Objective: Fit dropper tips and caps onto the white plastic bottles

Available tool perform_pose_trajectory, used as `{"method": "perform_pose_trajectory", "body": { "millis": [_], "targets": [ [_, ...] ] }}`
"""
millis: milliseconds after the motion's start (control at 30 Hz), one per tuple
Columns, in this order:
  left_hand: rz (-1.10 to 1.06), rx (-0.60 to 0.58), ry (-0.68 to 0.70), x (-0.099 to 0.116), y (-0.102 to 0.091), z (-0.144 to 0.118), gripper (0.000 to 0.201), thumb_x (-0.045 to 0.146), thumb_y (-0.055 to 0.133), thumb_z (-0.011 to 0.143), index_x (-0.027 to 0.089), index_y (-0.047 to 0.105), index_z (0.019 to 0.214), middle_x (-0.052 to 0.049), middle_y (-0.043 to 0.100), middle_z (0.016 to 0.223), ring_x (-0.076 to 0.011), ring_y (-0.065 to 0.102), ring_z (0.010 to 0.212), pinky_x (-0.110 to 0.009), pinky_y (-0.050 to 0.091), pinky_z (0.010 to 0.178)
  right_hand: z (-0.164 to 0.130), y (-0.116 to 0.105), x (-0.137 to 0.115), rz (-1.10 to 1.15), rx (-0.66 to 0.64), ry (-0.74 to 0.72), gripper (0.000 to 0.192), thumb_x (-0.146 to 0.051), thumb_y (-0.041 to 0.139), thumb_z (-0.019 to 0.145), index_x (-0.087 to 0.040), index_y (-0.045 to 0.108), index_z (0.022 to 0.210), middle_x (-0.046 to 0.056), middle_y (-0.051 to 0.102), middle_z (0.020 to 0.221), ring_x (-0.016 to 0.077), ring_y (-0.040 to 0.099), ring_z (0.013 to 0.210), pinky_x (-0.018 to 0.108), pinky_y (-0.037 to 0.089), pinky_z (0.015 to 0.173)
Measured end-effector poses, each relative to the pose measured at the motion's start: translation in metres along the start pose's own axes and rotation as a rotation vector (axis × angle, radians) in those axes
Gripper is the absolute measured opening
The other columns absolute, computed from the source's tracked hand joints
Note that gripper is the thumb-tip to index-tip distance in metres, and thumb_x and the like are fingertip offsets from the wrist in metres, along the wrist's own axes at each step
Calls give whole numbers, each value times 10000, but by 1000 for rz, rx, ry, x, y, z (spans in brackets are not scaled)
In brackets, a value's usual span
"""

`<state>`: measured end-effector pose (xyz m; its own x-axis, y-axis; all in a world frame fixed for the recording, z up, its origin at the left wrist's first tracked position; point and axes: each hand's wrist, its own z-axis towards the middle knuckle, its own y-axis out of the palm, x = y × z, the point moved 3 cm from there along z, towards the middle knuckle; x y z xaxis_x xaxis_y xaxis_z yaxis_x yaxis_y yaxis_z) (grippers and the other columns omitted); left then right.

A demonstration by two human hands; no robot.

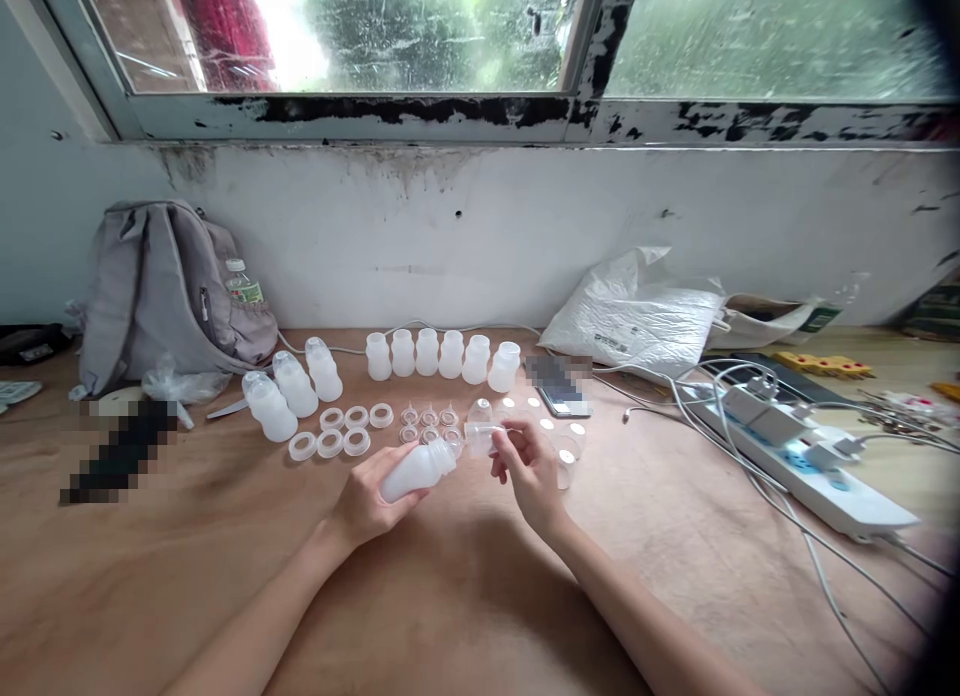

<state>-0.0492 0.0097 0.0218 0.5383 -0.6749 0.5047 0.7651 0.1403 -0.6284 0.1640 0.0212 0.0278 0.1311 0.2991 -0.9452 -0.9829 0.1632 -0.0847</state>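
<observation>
My left hand (369, 498) is wrapped round a frosted white baby bottle (414, 472), tilted with its top toward the right. A clear cap (480, 437) is pinched in the fingers of my right hand (534, 473), close to the bottle's top; whether they touch I cannot tell. Behind my left hand lie several white screw rings (330, 443), and beside them several clear nipples (428, 417). More clear caps (576, 434) stand by my right hand, partly hidden. Several open bottles (451, 356) form a row at the back. Three capped bottles (295, 384) stand at left.
A grey backpack (161, 291) leans on the wall at left. A phone (562, 396) lies behind the caps, near a white plastic bag (637, 311). At right, a white power strip (810, 471) has plugs and loose cables (750, 466) across the wooden table (450, 616).
</observation>
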Motion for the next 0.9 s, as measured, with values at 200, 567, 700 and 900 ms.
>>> {"method": "perform_pose_trajectory", "body": {
  "millis": [200,567,700,900],
  "targets": [
    [-39,-81,-12,3,2,0,482,284,599,727,199,461,1181,-68,609,1034,-188,589,906,-293,494,773,-9,14,6,45,-155,64,206,-403,513,803,-208,466,850,-55,479,538,92,478,407,201,367,372],
    [-50,-79,19,9,8,-7,489,253,593,718,170,460,1181,-83,599,1023,-185,588,897,-283,502,773,-15,19,10,159,-181,179,253,-413,539,785,-207,420,702,-64,474,492,66,408,327,183,291,320],
    [-14,-66,43,12,12,-11,493,246,582,719,157,457,1187,-93,598,988,-186,595,852,-276,510,745,-17,19,13,158,-182,175,268,-410,536,790,-204,406,677,-70,442,470,55,369,322,179,253,310],
    [37,-55,50,11,19,-15,517,256,559,742,180,406,1230,-97,583,1003,-196,588,863,-288,503,756,-17,23,16,207,-228,201,274,-400,549,785,-205,391,673,-76,402,497,44,337,343,169,223,308]
  ]
}}
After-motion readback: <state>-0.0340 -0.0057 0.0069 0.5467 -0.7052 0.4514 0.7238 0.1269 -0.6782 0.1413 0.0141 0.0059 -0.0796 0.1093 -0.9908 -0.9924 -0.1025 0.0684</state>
